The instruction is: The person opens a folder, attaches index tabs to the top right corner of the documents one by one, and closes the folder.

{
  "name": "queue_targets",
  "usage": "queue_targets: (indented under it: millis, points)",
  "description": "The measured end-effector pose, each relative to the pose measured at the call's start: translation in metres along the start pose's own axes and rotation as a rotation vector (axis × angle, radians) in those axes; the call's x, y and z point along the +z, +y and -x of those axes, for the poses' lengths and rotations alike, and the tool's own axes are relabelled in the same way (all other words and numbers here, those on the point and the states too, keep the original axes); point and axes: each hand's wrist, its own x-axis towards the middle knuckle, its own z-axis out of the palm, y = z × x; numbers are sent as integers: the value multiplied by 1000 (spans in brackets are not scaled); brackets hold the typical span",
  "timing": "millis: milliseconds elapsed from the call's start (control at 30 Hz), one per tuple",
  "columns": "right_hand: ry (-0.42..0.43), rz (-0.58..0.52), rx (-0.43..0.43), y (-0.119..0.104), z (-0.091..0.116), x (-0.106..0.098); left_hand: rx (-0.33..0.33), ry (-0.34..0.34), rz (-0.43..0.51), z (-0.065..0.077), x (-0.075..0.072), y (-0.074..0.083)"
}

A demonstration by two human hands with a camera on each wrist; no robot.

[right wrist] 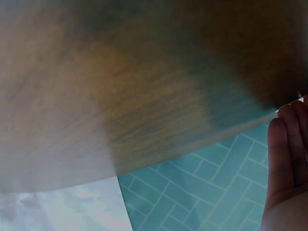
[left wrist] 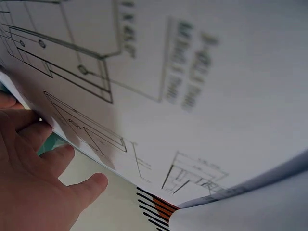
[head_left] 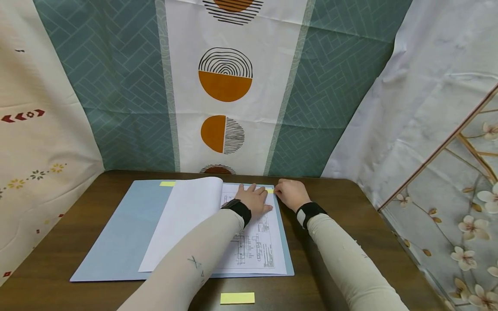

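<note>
Drawing page beneath spread left hand, 1 yellow tab pinched in right hand (its fingers curled)

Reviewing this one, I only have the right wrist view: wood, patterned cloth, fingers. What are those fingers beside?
Observer: The head view shows the right hand at a yellow strip, by the printed page's upper right corner.
Operator: And the left hand?
Observer: The left hand rests on that page, fingers spread.
Operator: Anything nearer the person?
Observer: A yellow pad lies on the table, nearer than the blue folder.
</note>
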Motion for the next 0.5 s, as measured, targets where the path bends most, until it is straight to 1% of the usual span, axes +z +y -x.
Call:
queue_targets:
  millis: [100, 133, 333, 367, 500]
  points:
    - [1, 3, 1, 0, 0, 0, -6, 2, 10, 3, -2, 0]
    - [2, 3, 0, -1, 0, -1, -7, 16, 16, 2, 1, -1]
    - [2, 7, 0, -1, 1, -2, -16, 18, 17, 2, 2, 0]
    - [1, 8, 2, -1, 1, -2, -19, 7, 14, 3, -1, 0]
    - [-4, 6, 9, -1, 0, -1, -27, 14, 14, 3, -2, 0]
